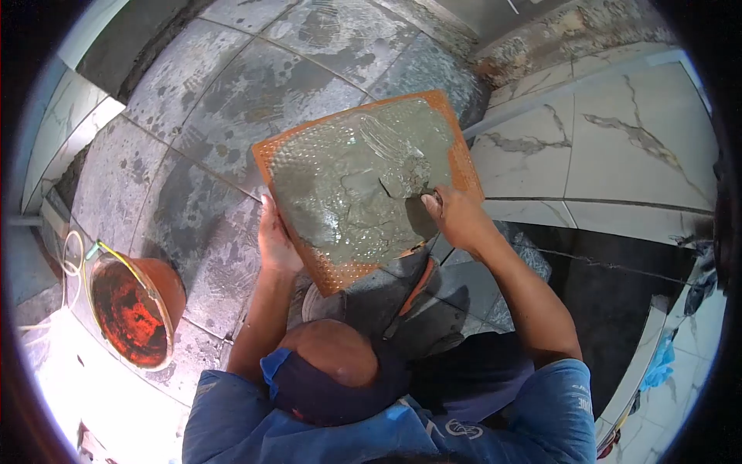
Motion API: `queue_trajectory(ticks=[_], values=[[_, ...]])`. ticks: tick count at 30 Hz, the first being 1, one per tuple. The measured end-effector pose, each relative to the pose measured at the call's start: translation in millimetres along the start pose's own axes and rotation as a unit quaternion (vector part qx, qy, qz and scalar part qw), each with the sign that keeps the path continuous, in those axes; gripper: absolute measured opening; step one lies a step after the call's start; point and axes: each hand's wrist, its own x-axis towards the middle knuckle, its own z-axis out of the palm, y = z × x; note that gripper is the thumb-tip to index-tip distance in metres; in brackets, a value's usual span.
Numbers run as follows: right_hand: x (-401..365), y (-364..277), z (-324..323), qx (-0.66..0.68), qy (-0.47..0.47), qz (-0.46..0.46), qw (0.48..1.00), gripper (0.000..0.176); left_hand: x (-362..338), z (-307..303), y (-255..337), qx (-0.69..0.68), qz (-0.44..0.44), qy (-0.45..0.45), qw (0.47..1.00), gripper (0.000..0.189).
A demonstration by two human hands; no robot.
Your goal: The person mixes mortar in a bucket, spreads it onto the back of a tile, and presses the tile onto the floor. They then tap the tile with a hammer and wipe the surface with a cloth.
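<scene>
An orange-backed tile (463, 160) with a dimpled underside is held up tilted in front of me. Wet grey mortar (325, 185) covers most of that back, leaving bare orange strips along the edges. My left hand (278, 241) grips the tile's left edge, its fingers partly hidden underneath. In my right hand (457, 216) is a trowel (405, 184), its mortar-smeared blade lying against the coating; the fist hides most of the handle. Below the tile, close to my knee, an orange-and-dark long-handled tool (417, 288) rests on the floor.
An orange bucket (171, 290) with a reddish inside stands at the left, a yellow-green hose (124, 259) looped by it. Mortar-stained grey tiles (224, 155) cover the floor. White marbled tiles (533, 166) line the right, beside a dark recess (603, 298). Blue plastic (658, 363) lies far right.
</scene>
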Motion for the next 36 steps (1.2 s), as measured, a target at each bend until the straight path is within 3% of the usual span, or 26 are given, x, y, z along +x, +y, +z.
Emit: queue_trajectory(ticks=[2,4,7,9,15,17,20,22,25,29,36], values=[[1.0,11.3,-2.0,0.004,0.004,0.007,1.0,0.037,2.0,-6.4,-0.5,-0.009,-0.004,-0.044,0.999,0.053],[4.0,26.5,-0.3,0.063,0.015,0.023,0.998,0.036,0.4,2.8,1.4,0.008,0.006,-0.025,1.0,0.052],[5.7,41.9,-3.2,0.019,0.072,0.007,0.997,0.036,-3.5,11.4,1.3,0.025,-0.001,0.013,1.0,0.05],[6.3,47.2,-9.4,0.033,0.054,0.039,0.997,0.036,-3.1,9.4,1.1,0.022,-0.004,0.027,0.999,0.049],[11.9,82.6,0.5,0.06,0.061,0.053,0.995,0.037,1.6,-6.5,-1.4,0.014,-0.01,-0.059,0.998,0.051],[11.1,87.2,0.2,0.059,0.077,0.047,0.994,0.038,0.3,-0.2,-1.4,0.004,-0.005,-0.01,1.0,0.049],[5.2,73.4,-11.7,0.082,0.063,0.077,0.992,0.038,-1.3,5.2,-0.7,0.028,0.005,-0.014,0.999,0.049],[-6.6,56.2,-27.5,0.203,-0.053,0.132,0.969,0.036,-0.8,4.9,-0.6,0.029,0.005,-0.017,0.999,0.049],[-15.2,55.6,-35.3,0.295,-0.08,0.171,0.937,0.034,1.3,-3.8,-1.0,0.034,0.003,-0.03,0.999,0.051],[9.7,81.2,-35.5,0.319,-0.006,0.165,0.933,0.034,0.9,-6.3,-1.2,0.052,0.004,-0.016,0.999,0.053],[21.9,55.6,-30.8,0.331,-0.066,0.135,0.932,0.036,-0.6,2.8,-0.7,0.041,0.017,-0.021,0.999,0.049]])
